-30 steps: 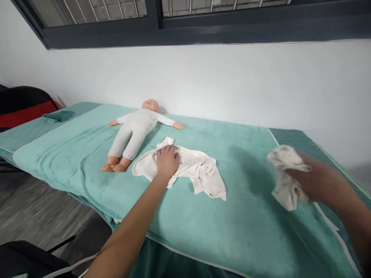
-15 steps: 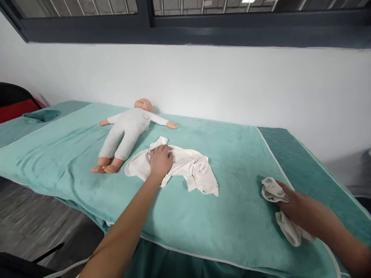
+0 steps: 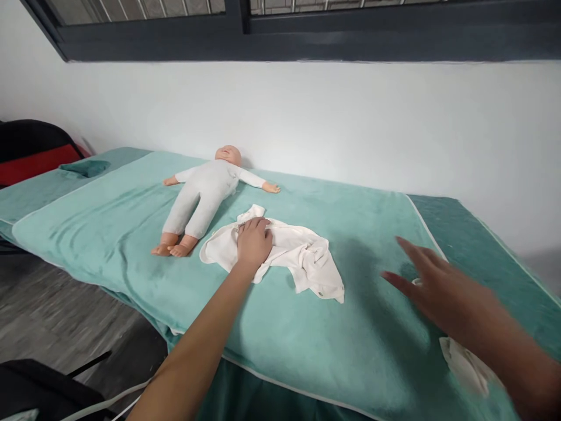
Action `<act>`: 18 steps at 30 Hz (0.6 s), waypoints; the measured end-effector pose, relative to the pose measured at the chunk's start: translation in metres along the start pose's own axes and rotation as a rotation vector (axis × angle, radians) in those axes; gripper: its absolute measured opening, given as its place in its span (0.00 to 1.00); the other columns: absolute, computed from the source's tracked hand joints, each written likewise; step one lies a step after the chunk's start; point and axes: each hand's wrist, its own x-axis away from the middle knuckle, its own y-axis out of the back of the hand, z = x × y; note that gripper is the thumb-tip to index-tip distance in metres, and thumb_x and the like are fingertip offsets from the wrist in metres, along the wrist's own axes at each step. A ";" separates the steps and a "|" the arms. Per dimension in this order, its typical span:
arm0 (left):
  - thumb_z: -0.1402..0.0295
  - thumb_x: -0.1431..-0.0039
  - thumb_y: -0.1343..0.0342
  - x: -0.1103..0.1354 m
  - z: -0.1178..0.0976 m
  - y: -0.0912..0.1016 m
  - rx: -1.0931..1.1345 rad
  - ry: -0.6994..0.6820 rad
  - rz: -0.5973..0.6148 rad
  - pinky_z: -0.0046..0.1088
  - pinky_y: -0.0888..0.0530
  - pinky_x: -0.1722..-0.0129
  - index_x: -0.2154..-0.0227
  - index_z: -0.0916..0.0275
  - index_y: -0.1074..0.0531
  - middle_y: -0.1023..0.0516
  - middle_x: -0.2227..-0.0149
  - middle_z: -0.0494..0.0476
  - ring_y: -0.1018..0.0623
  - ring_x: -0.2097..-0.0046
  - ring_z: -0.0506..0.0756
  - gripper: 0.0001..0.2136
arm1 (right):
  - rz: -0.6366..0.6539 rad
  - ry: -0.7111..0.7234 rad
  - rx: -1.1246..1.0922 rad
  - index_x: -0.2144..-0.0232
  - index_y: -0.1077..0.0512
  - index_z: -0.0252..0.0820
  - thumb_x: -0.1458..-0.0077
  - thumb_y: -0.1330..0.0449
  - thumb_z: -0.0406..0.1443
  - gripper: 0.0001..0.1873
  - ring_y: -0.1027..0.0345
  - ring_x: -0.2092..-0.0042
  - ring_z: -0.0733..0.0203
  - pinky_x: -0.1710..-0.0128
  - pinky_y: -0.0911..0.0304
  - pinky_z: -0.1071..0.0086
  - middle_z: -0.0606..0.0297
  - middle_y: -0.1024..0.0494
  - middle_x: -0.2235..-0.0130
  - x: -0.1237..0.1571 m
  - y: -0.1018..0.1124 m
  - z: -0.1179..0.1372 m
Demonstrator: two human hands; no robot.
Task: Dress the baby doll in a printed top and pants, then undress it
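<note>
A white baby garment (image 3: 307,251) lies crumpled on the green bed cover (image 3: 359,362). My left hand (image 3: 255,244) rests on top of its left half, the fingers lying over the fabric. On the right, my right hand (image 3: 447,292) hovers open with fingers and thumb apart, and its shadow falls on the cover. Partly hidden beneath that hand and forearm is a second small white cloth item (image 3: 467,365). Behind the garment, to the left, a baby doll (image 3: 210,181) in a white suit lies on its back, arms spread and feet bare.
The bed stands against a white wall (image 3: 328,123) below a dark window frame (image 3: 153,41). At the far left are a red and black chair (image 3: 39,155) and a folded green cloth (image 3: 87,168). Cables (image 3: 109,400) hang near a dark object at lower left.
My right hand has let go of the small white cloth, lifted and spread its fingers. The cloth now lies on the bed. My left hand stays on the garment; the view has shifted slightly right.
</note>
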 end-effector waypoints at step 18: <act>0.74 0.36 0.52 -0.048 -0.022 0.019 -0.192 -0.351 0.162 0.45 0.33 0.43 0.51 0.57 0.25 0.20 0.51 0.60 0.25 0.45 0.63 0.15 | -0.025 0.361 -0.592 0.66 0.31 0.45 0.44 0.45 0.37 0.04 0.37 0.70 0.62 0.68 0.46 0.70 0.71 0.30 0.73 -0.128 -0.084 0.137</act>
